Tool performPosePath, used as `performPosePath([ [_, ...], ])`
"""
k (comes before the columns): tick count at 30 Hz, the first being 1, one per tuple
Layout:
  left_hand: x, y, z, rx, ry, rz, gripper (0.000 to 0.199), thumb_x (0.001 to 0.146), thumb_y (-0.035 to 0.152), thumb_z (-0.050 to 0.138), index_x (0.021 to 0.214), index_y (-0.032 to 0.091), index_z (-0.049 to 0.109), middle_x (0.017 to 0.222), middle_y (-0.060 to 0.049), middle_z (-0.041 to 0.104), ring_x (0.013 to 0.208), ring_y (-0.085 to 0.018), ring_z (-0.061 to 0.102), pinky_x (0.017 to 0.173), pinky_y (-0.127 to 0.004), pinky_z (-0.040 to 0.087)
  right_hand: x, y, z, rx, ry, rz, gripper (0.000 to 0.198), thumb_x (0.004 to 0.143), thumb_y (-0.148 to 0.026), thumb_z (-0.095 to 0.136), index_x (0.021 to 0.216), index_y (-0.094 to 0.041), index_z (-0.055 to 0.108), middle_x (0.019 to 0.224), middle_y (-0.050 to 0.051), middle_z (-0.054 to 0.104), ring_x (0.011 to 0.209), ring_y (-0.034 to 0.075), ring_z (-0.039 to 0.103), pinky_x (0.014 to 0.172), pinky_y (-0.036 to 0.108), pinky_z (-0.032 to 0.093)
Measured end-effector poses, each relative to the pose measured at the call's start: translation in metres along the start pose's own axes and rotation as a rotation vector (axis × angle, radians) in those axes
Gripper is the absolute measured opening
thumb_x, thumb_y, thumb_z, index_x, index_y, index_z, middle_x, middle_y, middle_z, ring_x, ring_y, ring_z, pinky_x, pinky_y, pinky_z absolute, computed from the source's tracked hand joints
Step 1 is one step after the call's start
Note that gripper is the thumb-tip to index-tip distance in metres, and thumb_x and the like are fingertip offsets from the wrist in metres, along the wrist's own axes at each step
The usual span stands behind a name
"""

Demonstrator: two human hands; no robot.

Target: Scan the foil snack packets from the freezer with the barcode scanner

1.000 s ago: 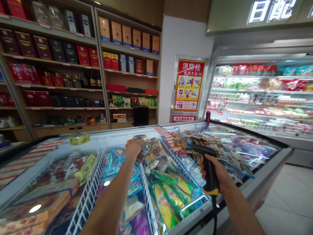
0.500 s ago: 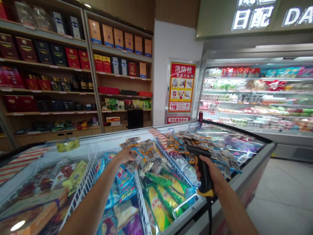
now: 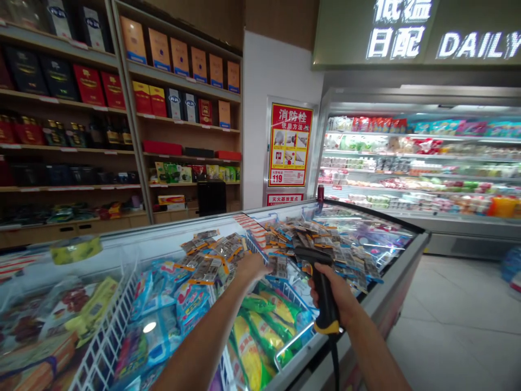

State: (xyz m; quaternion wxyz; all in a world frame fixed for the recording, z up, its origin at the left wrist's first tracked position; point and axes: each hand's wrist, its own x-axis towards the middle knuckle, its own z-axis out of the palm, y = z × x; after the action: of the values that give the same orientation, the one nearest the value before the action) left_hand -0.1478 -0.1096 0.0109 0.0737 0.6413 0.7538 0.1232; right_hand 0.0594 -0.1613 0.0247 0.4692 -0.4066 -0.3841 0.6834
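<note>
My left hand (image 3: pixel 253 268) reaches over the freezer and pinches a small flat grey packet (image 3: pixel 279 266) with blue and orange edges. My right hand (image 3: pixel 337 290) is wrapped around the grip of a black and yellow barcode scanner (image 3: pixel 324 288). The scanner's head sits just right of the pinched packet, with a cable hanging below. A pile of similar packets (image 3: pixel 207 266) lies on the left on the freezer's glass. Another, larger pile (image 3: pixel 342 247) spreads out behind and right of the scanner.
Beneath the glass, white wire baskets (image 3: pixel 108 320) hold blue bags (image 3: pixel 157 304) and green-yellow corn packs (image 3: pixel 254 342). A tape roll (image 3: pixel 76 250) and a red can (image 3: pixel 321 193) stand on the freezer. Shelves of boxes rise behind; a lit chiller (image 3: pixel 423 157) stands at right.
My left hand has moved right from the left pile to beside the scanner's head, with a packet in its fingers. The view has turned slightly right. My right hand still grips the scanner.
</note>
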Motion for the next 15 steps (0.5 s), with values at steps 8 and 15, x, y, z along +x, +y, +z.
performPosePath([
  [8,0.005,0.018,0.013,-0.142,-0.001,-0.028,0.021,0.06,0.035,0.059,0.068,0.015,0.063,0.076,-0.01,0.065,0.077,-0.023,0.059,0.059,-0.025,0.039,0.006,-0.001,-0.006,0.03,0.018,0.029,0.022,0.07,-0.038,0.052,0.068,-0.017,0.05,0.044,-0.004,0.05,0.031,0.008,0.043,0.029,0.02,0.036],
  [15,0.03,-0.015,0.007,-0.855,0.038,-0.105,0.002,0.06,0.015,0.057,0.058,0.015,0.056,0.047,0.003,0.05,0.049,-0.011,0.049,0.049,-0.021,0.039,0.008,0.001,0.0,-0.01,-0.018,0.063,0.022,0.072,-0.038,0.05,0.073,-0.017,0.051,0.044,-0.003,0.05,0.031,0.009,0.044,0.028,0.021,0.036],
])
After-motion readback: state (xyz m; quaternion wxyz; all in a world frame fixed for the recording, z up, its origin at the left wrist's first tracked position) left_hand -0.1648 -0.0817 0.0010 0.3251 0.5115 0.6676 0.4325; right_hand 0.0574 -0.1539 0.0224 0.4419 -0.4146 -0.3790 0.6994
